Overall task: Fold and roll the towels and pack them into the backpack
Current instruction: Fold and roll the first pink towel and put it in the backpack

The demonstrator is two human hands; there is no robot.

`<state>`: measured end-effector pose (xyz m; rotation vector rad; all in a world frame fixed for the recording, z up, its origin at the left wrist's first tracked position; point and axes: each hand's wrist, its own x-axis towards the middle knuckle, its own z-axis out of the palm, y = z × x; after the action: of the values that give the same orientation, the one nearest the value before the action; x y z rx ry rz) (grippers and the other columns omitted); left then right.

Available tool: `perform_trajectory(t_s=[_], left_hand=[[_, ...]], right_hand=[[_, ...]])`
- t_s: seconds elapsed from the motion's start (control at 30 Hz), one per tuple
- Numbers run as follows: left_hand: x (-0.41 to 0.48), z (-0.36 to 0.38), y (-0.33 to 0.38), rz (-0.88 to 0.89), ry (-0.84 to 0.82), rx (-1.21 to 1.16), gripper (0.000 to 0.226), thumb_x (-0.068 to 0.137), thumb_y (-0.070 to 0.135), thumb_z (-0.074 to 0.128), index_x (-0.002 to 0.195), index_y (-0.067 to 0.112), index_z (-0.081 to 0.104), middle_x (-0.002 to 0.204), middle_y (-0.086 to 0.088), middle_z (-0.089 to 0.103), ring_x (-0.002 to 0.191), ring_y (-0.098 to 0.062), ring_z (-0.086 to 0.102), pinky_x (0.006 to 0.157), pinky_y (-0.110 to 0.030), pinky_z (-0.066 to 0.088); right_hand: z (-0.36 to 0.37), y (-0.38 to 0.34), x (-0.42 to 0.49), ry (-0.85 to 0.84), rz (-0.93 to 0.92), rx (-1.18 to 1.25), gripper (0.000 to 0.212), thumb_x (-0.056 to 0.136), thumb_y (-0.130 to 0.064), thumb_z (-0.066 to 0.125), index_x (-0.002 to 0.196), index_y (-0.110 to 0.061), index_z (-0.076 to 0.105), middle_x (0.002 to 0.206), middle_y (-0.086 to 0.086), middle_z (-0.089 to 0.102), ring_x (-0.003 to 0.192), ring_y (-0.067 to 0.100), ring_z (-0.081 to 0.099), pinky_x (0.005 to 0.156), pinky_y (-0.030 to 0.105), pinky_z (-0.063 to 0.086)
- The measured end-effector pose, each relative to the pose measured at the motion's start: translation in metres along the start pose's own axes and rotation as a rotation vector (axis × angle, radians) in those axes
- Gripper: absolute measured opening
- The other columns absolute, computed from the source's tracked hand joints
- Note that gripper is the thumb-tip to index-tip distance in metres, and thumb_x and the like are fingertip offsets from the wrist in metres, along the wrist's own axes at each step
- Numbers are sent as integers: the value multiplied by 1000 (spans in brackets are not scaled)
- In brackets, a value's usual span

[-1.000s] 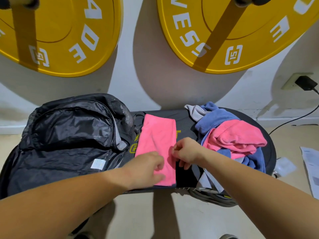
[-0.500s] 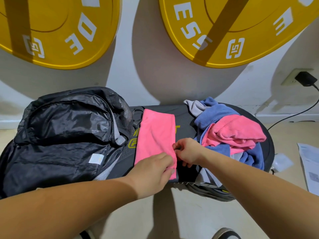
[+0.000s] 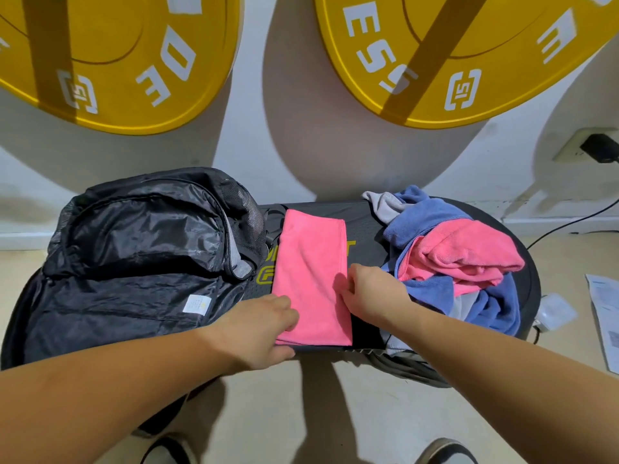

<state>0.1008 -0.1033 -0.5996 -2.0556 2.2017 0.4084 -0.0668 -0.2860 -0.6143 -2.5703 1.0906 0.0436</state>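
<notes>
Apparently left hand (image 3: 264,329), right hand (image 3: 375,296) pinching pink towel (image 3: 311,262), between backpack (image 3: 134,246) and towel heap (image 3: 462,252).

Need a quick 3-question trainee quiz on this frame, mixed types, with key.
1. True or false: the pink towel in the middle is already rolled up.
2. Where does the backpack lie from that towel? A) left B) right C) on top
3. Fill in: the loose pile holds pink, grey and ___ cloth.
Key: 1 false (folded flat); 2 A; 3 blue.
</notes>
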Motion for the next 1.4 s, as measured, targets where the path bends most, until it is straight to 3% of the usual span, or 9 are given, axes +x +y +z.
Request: perform_trajectory(t_s=[0.3,0.57,0.63,0.8,0.93,1.03,1.17,1.27,1.4], left_hand=[[-11,3,-1,-44,-6,33,15,95,20,47,104,17,58,106,-4,58,103,-28,56,84,-46,50],[-17,-9,-10,-171,67,-197,4,95,24,50,99,25,50,101,4,53,95,-27,56,82,-39,47],[-19,-9,-11,-174,132,-275,11,94,20,52,89,29,46,91,9,49,85,-21,50,76,-35,42],[-22,-6,-7,-166,167,-402,15,85,19,66,95,27,56,84,16,50,72,-1,46,70,-24,37],[-20,3,-6,-142,164,-384,18,88,20,69,106,18,71,93,7,61,79,-7,51,74,-19,40],[-15,6,-9,-330,202,-605,13,94,19,66,103,17,75,78,7,66,68,-3,57,66,-10,43],[-5,12,-13,-521,149,-860,8,95,14,62,90,13,69,62,5,58,55,-9,60,53,-22,49],[0,15,-12,-502,212,-727,10,88,12,68,80,14,64,59,9,56,52,-2,52,54,-16,42],[3,17,-10,-297,297,-359,16,84,14,67,82,22,54,83,6,53,81,-19,52,72,-35,44]], right_hand=[[6,-36,-46,-275,-450,-145,35,87,-54,64,104,-25,53,112,1,52,106,26,52,80,39,50],[-2,-25,-55,-178,-507,-253,57,78,-15,72,128,-17,45,115,7,60,103,33,55,67,40,37],[-4,-20,-54,-181,-453,-208,64,69,-7,71,125,-19,42,102,9,63,93,34,57,63,39,39],[3,-7,-53,-96,-453,2,13,92,-17,52,103,-22,59,92,4,61,85,31,59,69,43,50],[7,-2,-45,-151,-371,83,25,97,-25,50,112,-18,69,102,4,63,97,29,61,85,39,51],[3,-6,-41,-219,-219,149,26,98,-23,54,117,-16,71,113,4,68,106,26,63,96,35,49],[2,-8,-36,-219,30,390,6,88,-17,70,82,-18,70,81,-3,73,64,3,65,60,20,53],[3,-9,-36,-164,113,471,17,83,-14,76,72,-18,63,67,-6,64,43,-2,57,41,11,42],[13,-12,-40,5,-174,99,19,86,-23,69,72,-23,57,82,-3,49,72,24,58,60,33,43]])
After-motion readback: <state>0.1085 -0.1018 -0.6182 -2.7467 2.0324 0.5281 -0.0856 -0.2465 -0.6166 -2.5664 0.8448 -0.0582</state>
